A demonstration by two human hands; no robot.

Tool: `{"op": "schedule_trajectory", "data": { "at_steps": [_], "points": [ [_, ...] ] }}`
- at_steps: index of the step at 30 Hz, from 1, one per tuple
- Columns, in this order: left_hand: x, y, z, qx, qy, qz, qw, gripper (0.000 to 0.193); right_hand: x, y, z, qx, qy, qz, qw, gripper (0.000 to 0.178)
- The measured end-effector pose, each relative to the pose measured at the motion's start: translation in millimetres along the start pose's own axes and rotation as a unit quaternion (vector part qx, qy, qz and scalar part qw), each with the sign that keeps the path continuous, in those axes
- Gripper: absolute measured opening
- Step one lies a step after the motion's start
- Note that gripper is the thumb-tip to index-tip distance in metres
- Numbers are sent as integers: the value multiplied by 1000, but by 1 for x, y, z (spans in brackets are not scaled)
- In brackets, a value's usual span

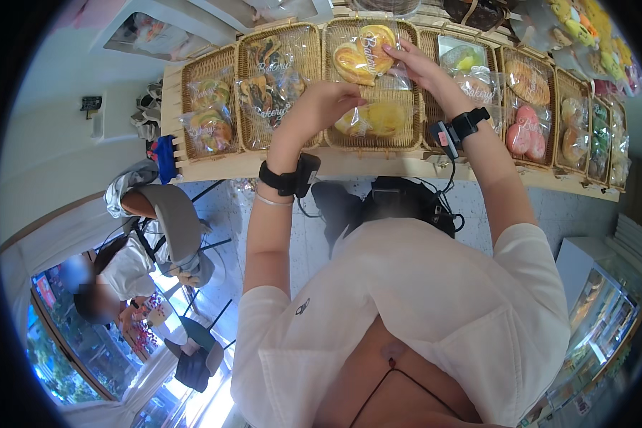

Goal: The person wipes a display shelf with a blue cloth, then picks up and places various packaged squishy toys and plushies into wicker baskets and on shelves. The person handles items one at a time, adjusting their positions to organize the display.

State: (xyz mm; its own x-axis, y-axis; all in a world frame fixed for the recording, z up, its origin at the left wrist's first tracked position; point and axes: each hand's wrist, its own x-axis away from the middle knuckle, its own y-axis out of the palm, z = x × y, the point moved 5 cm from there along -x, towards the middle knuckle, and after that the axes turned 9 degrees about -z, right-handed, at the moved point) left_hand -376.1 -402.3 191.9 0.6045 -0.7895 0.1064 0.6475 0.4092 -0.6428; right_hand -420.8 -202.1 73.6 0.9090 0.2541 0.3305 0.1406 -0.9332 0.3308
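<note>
Right hand (pixel 412 63): nearer, holds bread (pixel 364 55), 9 o'clock
Left hand (pixel 326 103): can't tell grip; bread 1 o'clock
Bread: slants 8 to 2

A golden-yellow lobed bread in a clear, white-printed plastic bag (pixel 364 57) is toward the far edge of a tan rectangular woven basket (pixel 373 148).

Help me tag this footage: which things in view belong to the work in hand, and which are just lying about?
In the work:
- right hand, at the bag's right side
- left hand, just below
- bagged golden pastry
- wicker basket beneath

Lying about:
- bagged pink buns
- grey chair
- yellow plush toys, upper right
</note>
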Motion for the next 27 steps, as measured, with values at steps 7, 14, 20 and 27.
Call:
{"op": "schedule_trajectory", "data": {
  "at_steps": [7,14,20,27],
  "points": [
    [47,-3,74,-211,65,130,967,11,2,1,20,4,1,78,997,45],
    [52,-11,83,-206,44,160,964,11,24,-10,-5,326,-141,174,918,58],
    [53,-17,68,-177,-13,164,970,14,112,41,-31,-10,-120,-155,980,80],
    [32,-25,55,-105,-65,115,986,19,130,51,-27,150,-150,-81,974,59]
  ]
}}
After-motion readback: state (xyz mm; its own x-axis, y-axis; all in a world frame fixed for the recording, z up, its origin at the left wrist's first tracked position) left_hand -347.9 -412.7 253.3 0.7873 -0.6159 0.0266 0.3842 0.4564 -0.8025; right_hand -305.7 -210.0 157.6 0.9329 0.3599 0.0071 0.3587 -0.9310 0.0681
